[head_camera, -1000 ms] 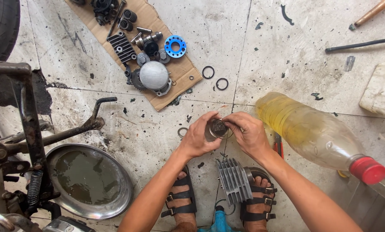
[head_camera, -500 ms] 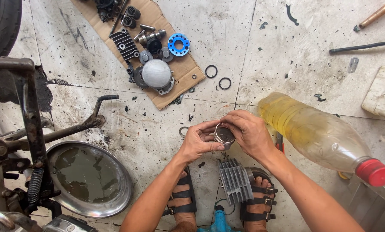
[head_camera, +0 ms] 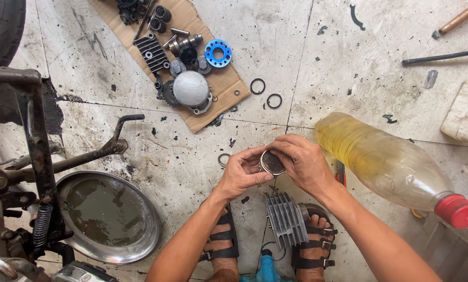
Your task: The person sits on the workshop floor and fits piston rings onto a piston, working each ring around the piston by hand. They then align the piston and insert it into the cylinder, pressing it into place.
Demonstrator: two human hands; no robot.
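Note:
Both hands meet over the tiled floor, holding a small round metal piston (head_camera: 271,163) between them, its flat grey crown facing up. My left hand (head_camera: 241,173) grips it from the left with thumb and fingertips. Over its right side and top edge curls my right hand (head_camera: 303,161). Right below the hands, between my sandalled feet, a finned grey engine cylinder (head_camera: 286,220) lies on the floor.
A big plastic bottle of yellow liquid (head_camera: 385,162) lies to the right. A metal basin of dirty liquid (head_camera: 108,216) sits at lower left beside a motorcycle frame (head_camera: 33,151). Cardboard with several engine parts (head_camera: 187,73) lies ahead, with two black rings (head_camera: 265,93) and a washer (head_camera: 224,159) nearby.
The piston has turned in my hands so its flat crown now faces up. The hands have dropped slightly lower in view.

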